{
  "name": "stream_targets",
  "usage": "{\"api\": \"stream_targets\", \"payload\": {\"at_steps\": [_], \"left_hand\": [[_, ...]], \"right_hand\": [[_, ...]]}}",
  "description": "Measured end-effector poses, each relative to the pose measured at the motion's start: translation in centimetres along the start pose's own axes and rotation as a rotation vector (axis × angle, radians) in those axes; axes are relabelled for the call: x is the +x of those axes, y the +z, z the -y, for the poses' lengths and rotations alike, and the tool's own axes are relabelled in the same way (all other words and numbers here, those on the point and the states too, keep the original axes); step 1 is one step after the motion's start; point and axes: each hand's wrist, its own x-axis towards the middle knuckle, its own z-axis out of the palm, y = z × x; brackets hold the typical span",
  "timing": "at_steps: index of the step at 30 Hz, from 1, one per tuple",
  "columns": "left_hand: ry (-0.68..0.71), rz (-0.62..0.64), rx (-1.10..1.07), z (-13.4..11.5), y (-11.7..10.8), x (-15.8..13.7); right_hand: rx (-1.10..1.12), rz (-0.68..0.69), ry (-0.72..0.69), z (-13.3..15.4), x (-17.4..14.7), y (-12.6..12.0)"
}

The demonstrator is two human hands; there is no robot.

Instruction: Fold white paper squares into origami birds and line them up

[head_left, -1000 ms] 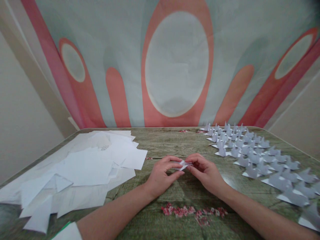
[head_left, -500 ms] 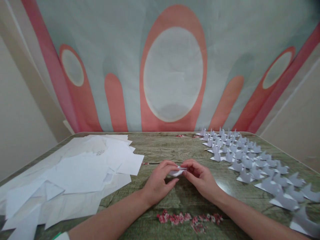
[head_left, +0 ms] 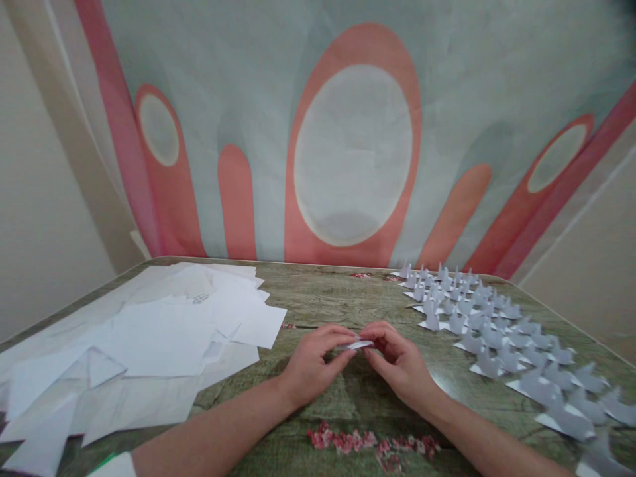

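A small folded piece of white paper (head_left: 360, 344) is held just above the table between the fingertips of both hands. My left hand (head_left: 318, 361) pinches its left end, thumb below and fingers on top. At the other end, my right hand (head_left: 397, 361) grips it between thumb and forefinger. Seen nearly edge-on, the paper is a thin sliver, and its ends are covered by fingers. To the right stand many folded white paper figures (head_left: 489, 364) in rows, with upright points and flat bases.
A wide, untidy pile of white paper sheets (head_left: 163, 338) covers the table's left side. The wood-patterned table (head_left: 308, 291) carries pink flower prints (head_left: 348, 438) near its front. Behind it hangs a backdrop (head_left: 268, 132) with pink and red shapes.
The folded paper has tipped to a flatter, more edge-on angle, and my left thumb has come up against it. The view has tilted slightly.
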Motion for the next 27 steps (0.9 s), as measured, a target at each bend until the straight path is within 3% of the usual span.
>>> {"api": "stream_targets", "payload": {"at_steps": [11,21,27], "left_hand": [[-0.050,0.013,-0.035,0.1,0.0,0.1],[-0.273,0.001,-0.130,0.3,0.4,0.0],[-0.346,-0.010,-0.214,0.7,0.5,0.0]], "right_hand": [[-0.074,-0.008,0.023,0.4,-0.1,-0.1],[-0.169,0.036,0.054,1.2,-0.4,-0.2],[-0.083,0.032,0.186,1.2,-0.5,-0.1]]}}
